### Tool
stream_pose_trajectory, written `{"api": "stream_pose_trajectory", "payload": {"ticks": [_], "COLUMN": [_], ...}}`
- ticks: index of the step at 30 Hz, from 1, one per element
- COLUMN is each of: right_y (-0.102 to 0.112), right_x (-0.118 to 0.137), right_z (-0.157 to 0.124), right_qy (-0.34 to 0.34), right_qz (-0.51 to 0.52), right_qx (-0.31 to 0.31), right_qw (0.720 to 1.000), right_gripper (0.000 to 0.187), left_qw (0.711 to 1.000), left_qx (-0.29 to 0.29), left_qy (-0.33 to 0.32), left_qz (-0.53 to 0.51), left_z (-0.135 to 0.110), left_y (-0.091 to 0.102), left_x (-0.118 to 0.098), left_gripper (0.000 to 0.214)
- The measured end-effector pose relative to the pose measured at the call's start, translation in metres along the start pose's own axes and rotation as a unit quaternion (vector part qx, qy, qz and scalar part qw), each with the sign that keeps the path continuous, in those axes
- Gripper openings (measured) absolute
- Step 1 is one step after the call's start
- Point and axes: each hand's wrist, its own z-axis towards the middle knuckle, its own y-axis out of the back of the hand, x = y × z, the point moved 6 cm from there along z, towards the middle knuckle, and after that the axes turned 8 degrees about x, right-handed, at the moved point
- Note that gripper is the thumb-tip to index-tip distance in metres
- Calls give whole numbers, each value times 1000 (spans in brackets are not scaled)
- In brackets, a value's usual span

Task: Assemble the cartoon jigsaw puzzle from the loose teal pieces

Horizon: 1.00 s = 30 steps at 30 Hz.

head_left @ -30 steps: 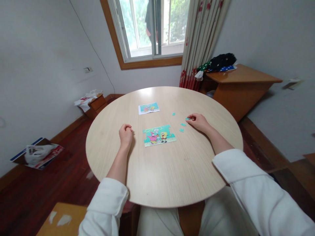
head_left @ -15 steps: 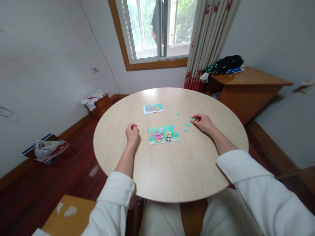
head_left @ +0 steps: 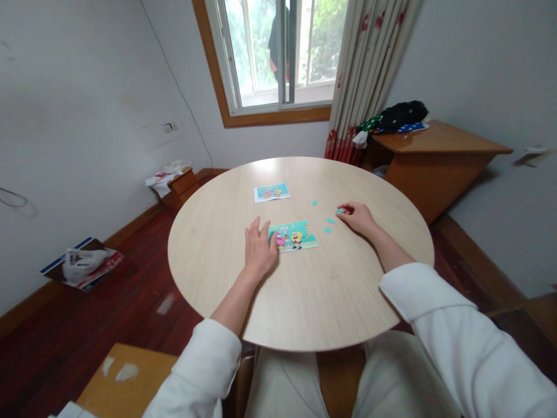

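Observation:
A partly assembled cartoon jigsaw puzzle [head_left: 300, 237] lies on the round table, its upper right edge uneven. My left hand [head_left: 260, 245] is over the puzzle's left side with fingers spread, hiding that part; whether it presses on the puzzle I cannot tell. My right hand [head_left: 355, 217] pinches a turquoise puzzle piece [head_left: 340, 211] between thumb and fingers, to the right of the puzzle. Loose turquoise pieces lie between them: one puzzle piece [head_left: 314, 203] farther back, another puzzle piece [head_left: 331, 220] and a puzzle piece [head_left: 327, 230] nearer.
Behind the puzzle lies a printed reference picture [head_left: 272, 192] of the same scene. The pale round table [head_left: 304, 307] reaches close to my lap. A wooden desk [head_left: 444, 145] with cloths on it stands back right, beside the curtain [head_left: 361, 69].
My left hand has moved right from the bare table onto the puzzle's left side, and its curled fingers have spread. My right hand keeps its piece almost in place.

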Motion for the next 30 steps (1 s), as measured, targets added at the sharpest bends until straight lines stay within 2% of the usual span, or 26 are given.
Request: {"api": "stream_pose_trajectory", "payload": {"ticks": [3, 5, 9, 15, 23, 30], "right_y": [0, 1, 0, 2, 4, 9], "right_x": [0, 0, 0, 3, 3, 14], "right_z": [0, 0, 0, -2, -5, -33], "right_qy": [-1, -2, -6, -16, -14, -29], "right_qz": [-3, -1, 1, 4, 56, 89], "right_qx": [0, 0, 2, 3, -5, -41], "right_qw": [1000, 1000, 1000, 1000, 998, 995], "right_gripper": [28, 28, 29, 29, 27, 28], "left_qw": [988, 976, 963, 963, 979, 984], "left_qx": [108, 166, 221, 221, 162, 153], "left_qy": [-56, -59, -45, -56, -77, -83], "left_qz": [92, 127, 151, 146, 93, 46], "left_z": [-8, -11, -15, -39, -80, -104], "left_y": [-14, -21, -27, -24, -12, 1], "left_x": [-26, -31, -32, -40, -52, -60], "left_gripper": [53, 58, 66, 66, 54, 51]}}
